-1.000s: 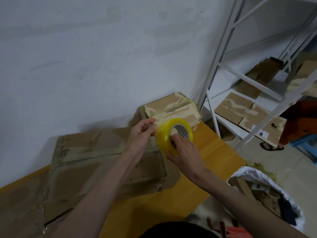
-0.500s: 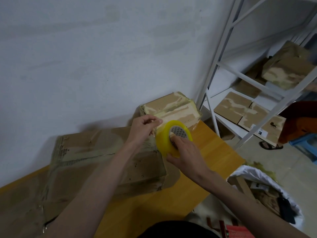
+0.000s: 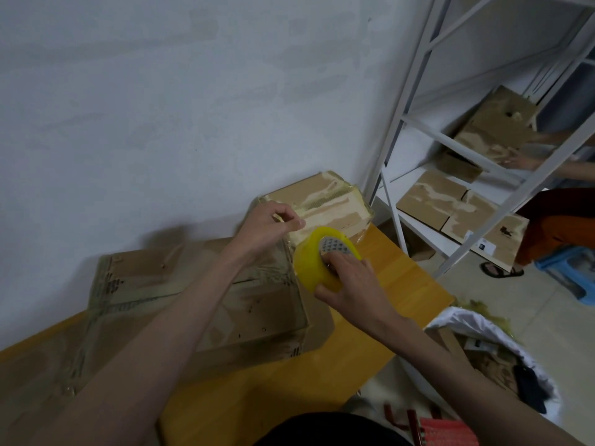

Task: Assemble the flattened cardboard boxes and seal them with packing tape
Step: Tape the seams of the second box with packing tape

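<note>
A yellow roll of packing tape [image 3: 314, 265] is gripped by my right hand [image 3: 349, 284], fingers reaching into its core. My left hand [image 3: 269, 225] pinches the loose clear end of the tape, pulled up and left from the roll. Both hands hover over the right edge of a large taped cardboard box [image 3: 193, 297] lying on the wooden table [image 3: 396, 281]. A smaller taped box [image 3: 325, 204] stands behind the roll against the wall. More flat cardboard [image 3: 35, 358] lies at the table's left.
A white metal shelf rack [image 3: 405, 120] stands to the right with flat cardboard [image 3: 450, 207] on it. Another person's hand [image 3: 523, 162] holds a box [image 3: 497, 123] on the rack. A white bag of scraps [image 3: 502, 358] sits on the floor, with a blue stool [image 3: 570, 268] beyond.
My left hand has drawn the tape end further up and left from the roll. The roll has tilted and dropped slightly. The other person has moved a box on the rack.
</note>
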The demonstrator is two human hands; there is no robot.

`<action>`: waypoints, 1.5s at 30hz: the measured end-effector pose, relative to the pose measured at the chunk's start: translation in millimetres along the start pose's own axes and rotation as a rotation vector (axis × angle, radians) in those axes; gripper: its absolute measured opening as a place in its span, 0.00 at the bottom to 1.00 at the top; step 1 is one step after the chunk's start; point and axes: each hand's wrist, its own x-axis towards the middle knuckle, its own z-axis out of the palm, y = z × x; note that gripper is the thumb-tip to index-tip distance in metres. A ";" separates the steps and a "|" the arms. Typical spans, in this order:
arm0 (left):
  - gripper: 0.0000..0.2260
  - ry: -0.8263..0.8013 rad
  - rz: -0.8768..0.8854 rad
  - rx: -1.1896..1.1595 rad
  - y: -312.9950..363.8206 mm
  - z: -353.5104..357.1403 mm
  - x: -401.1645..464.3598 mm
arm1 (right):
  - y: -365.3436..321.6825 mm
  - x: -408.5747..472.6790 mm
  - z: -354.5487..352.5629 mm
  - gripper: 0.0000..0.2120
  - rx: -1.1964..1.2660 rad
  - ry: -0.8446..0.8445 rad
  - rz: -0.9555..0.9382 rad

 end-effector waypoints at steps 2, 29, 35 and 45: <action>0.05 0.052 0.014 0.032 1.4 0.9 2.1 | -1.7 3.4 -2.0 0.10 0.109 0.025 0.060; 0.07 0.145 -0.185 0.096 -85.1 2.2 73.7 | -29.6 42.9 -14.4 0.15 1.158 -0.370 0.699; 0.06 0.130 -0.208 0.114 -98.4 4.3 78.6 | -25.4 60.5 -12.3 0.12 1.162 -0.386 0.740; 0.07 0.137 -0.225 0.164 -108.6 5.8 84.6 | -17.4 73.1 -8.8 0.19 1.173 -0.463 0.768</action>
